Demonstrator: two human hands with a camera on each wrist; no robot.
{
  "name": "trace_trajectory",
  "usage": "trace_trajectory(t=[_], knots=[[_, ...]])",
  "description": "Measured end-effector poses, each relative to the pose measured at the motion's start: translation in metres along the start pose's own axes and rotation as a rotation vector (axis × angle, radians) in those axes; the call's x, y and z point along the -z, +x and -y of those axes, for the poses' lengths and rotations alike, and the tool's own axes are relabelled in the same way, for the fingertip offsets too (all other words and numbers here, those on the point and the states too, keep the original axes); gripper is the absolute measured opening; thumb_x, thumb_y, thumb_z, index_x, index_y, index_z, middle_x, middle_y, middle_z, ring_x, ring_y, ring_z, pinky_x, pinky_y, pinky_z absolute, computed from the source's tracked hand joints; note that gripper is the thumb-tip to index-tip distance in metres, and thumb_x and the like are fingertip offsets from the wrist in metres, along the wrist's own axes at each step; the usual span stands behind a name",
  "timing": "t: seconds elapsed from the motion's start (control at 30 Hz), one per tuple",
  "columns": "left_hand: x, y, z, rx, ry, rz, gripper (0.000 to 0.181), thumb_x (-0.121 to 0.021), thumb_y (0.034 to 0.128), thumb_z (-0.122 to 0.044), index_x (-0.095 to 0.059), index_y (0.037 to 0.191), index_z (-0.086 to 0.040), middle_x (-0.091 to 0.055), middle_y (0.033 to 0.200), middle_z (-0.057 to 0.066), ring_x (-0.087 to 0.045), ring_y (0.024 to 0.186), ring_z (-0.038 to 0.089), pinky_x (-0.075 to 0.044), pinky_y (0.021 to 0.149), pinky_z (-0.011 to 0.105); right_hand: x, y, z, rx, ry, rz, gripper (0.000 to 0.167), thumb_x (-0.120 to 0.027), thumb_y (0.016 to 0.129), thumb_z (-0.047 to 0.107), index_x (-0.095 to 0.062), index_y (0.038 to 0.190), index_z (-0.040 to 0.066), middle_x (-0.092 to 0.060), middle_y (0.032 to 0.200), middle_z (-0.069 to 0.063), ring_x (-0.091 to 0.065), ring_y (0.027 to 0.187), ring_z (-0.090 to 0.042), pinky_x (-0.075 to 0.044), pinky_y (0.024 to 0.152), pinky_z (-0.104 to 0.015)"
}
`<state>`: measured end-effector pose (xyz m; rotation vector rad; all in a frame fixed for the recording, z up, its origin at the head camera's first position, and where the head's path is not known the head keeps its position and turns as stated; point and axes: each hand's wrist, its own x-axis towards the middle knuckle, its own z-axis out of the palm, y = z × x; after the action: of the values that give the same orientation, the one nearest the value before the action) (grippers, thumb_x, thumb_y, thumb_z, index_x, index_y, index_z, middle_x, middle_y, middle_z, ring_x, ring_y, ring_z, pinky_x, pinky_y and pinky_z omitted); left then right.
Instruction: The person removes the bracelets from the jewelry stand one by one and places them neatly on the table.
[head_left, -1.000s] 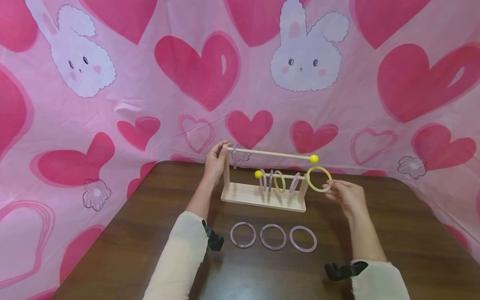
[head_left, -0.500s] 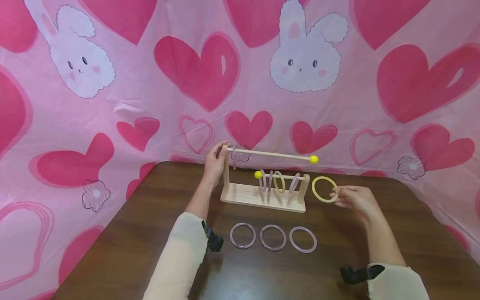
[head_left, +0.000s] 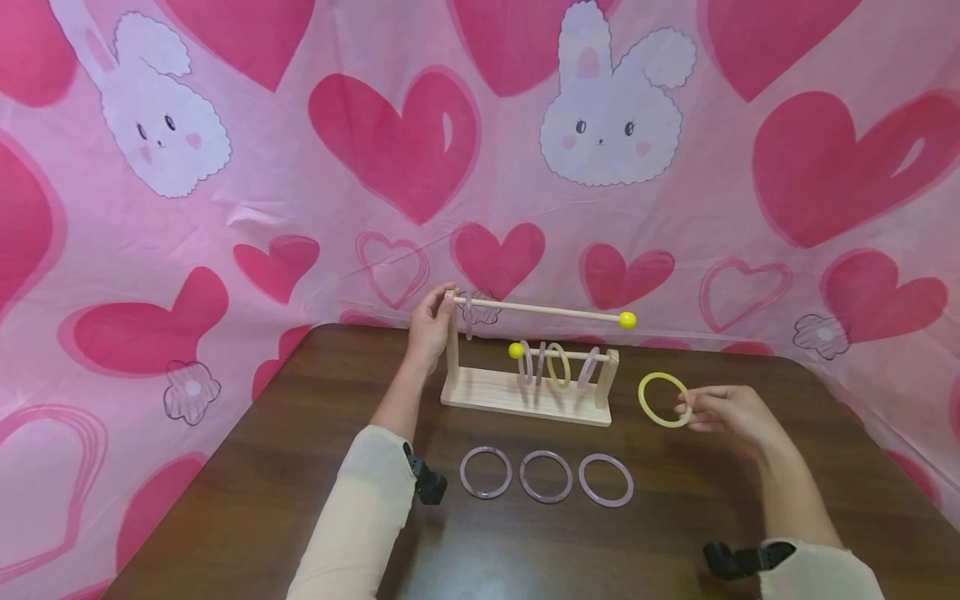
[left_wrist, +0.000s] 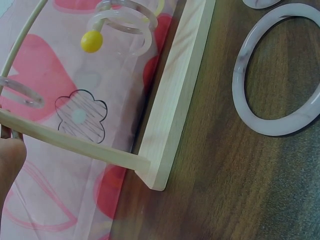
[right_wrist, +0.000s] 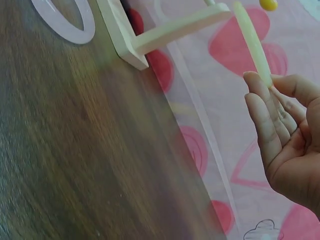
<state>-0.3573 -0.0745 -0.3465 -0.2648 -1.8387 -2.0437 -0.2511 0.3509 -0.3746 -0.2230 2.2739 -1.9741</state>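
My right hand [head_left: 731,414] pinches a yellow bangle [head_left: 642,400] between thumb and fingers, to the right of a pale wooden stand [head_left: 487,392]. In the right wrist view the bangle [right_wrist: 254,46] appears edge-on at the fingertips, apart from the stand. My left hand [head_left: 430,335] grips the top of the stand's tall left post; the left wrist view catches only part of that hand [left_wrist: 11,160]. One light purple bangle [head_left: 469,321] hangs on the upper rod [head_left: 540,310]. Several bangles, including a yellow one [head_left: 554,367], hang on the lower rod.
Three purple bangles, left [head_left: 462,472], middle [head_left: 547,500] and right [head_left: 607,503], lie in a row on the dark wooden table [head_left: 337,517] before the stand. Yellow balls, upper [head_left: 627,320] and lower [head_left: 516,351], cap the rods. A pink heart-print cloth [head_left: 495,200] hangs behind.
My right hand has drawn the yellow bangle away from the stand's right post, rightward and down toward me. The left hand and the stand have stayed put.
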Motion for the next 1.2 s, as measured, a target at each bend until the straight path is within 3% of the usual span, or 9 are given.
trace_trajectory(t=[0.17, 0.4, 0.8, 1.2], knots=[[0.0, 0.0, 0.0, 0.003, 0.001, -0.007, 0.031, -0.052, 0.0934, -0.011, -0.055, 0.122, 0.002, -0.058, 0.121, 0.017, -0.053, 0.106, 0.022, -0.043, 0.093, 0.032, 0.008, -0.004, -0.002, -0.023, -0.111, 0.062, 0.028, -0.049, 0.092, 0.0, -0.053, 0.105, -0.024, -0.07, 0.085, -0.01, -0.067, 0.075, -0.017, -0.055, 0.066, -0.032], [-0.001, 0.0, -0.001, -0.012, 0.005, -0.004, 0.03, -0.052, 0.0933, -0.011, -0.056, 0.121, 0.001, -0.058, 0.12, 0.017, -0.053, 0.106, 0.022, -0.043, 0.093, 0.031, 0.019, -0.007, -0.003, -0.09, -0.117, 0.201, 0.019, -0.048, 0.092, 0.001, -0.064, 0.098, -0.007, -0.069, 0.085, -0.014, -0.066, 0.074, -0.018, -0.055, 0.069, -0.035], [-0.001, 0.0, 0.0, -0.007, 0.0, -0.01, 0.03, -0.052, 0.0934, -0.011, -0.056, 0.12, 0.002, -0.058, 0.12, 0.018, -0.053, 0.107, 0.022, -0.042, 0.094, 0.031, 0.022, -0.011, -0.015, -0.102, -0.205, 0.309, 0.027, -0.048, 0.091, 0.0, -0.053, 0.101, -0.025, -0.068, 0.085, -0.017, -0.065, 0.073, -0.015, -0.055, 0.063, -0.031], [-0.001, 0.0, -0.002, 0.005, 0.003, -0.011, 0.031, -0.052, 0.0938, -0.011, -0.056, 0.121, 0.001, -0.059, 0.119, 0.016, -0.053, 0.105, 0.02, -0.043, 0.092, 0.031, 0.017, -0.014, -0.026, -0.146, -0.192, 0.36, 0.027, -0.048, 0.089, 0.0, -0.052, 0.099, -0.025, -0.068, 0.083, -0.016, -0.064, 0.07, -0.013, -0.055, 0.061, -0.03]])
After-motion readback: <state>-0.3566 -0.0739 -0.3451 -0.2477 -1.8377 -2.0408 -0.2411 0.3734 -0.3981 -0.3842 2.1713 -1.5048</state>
